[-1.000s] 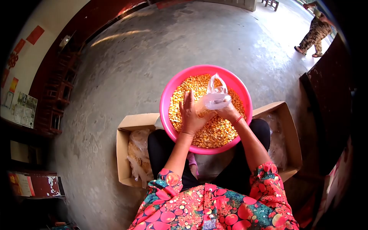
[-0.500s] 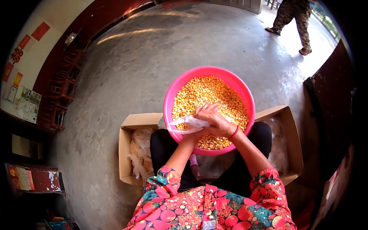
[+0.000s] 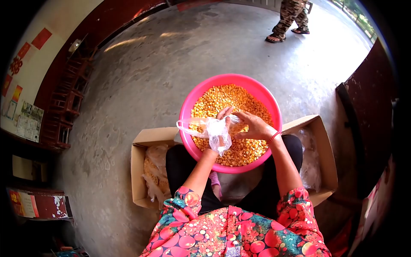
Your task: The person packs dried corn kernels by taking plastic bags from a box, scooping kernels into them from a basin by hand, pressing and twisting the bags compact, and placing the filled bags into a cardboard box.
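While the fingers of the right hand curve apart by its right end, the plastic bag drapes the nearer left hand, stretching leftward above the corn, that hand's grip unclear.

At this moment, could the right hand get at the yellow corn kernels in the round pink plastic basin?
Probably yes: the right hand is over the yellow corn kernels, many uncovered; the clear plastic bag hides only some.

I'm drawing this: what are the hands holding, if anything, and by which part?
A clear plastic bag, bunched about the left hand; which part is gripped can't be told.
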Tool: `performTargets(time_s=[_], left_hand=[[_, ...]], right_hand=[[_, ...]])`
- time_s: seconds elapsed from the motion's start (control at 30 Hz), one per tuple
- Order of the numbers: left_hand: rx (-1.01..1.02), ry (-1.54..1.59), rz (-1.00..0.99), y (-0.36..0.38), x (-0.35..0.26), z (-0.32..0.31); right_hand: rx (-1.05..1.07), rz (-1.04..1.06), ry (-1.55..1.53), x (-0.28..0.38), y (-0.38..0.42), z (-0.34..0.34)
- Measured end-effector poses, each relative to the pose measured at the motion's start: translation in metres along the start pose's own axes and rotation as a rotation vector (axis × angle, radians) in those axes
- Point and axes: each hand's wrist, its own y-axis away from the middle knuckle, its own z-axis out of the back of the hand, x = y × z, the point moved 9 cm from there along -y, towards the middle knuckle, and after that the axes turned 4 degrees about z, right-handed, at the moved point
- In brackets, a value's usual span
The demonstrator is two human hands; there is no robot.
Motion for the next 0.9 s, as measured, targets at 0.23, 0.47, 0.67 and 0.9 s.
performTargets(time_s=[0.23,0.47,0.67,0.9], left_hand=[[0.040,-0.011,-0.079,-0.005,0.017,-0.014],[0.000,-0.544,-0.357,0.003,-0.011,-0.010],[-0.081,-0.114,-0.202,0.002,-0.006,0.004],[-0.101,-0.122,-0.219,-0.007,0.014,0.014]], right_hand=[[0.031,0.001,0.151,0.007,-0.013,-0.032],[-0.095,0.082,-0.208,-0.024,-0.012,-0.075],[-0.275,-0.031,-0.392,-0.015,-0.017,-0.066],[-0.573,-0.030,-0.528,-0.033,-0.024,-0.014]])
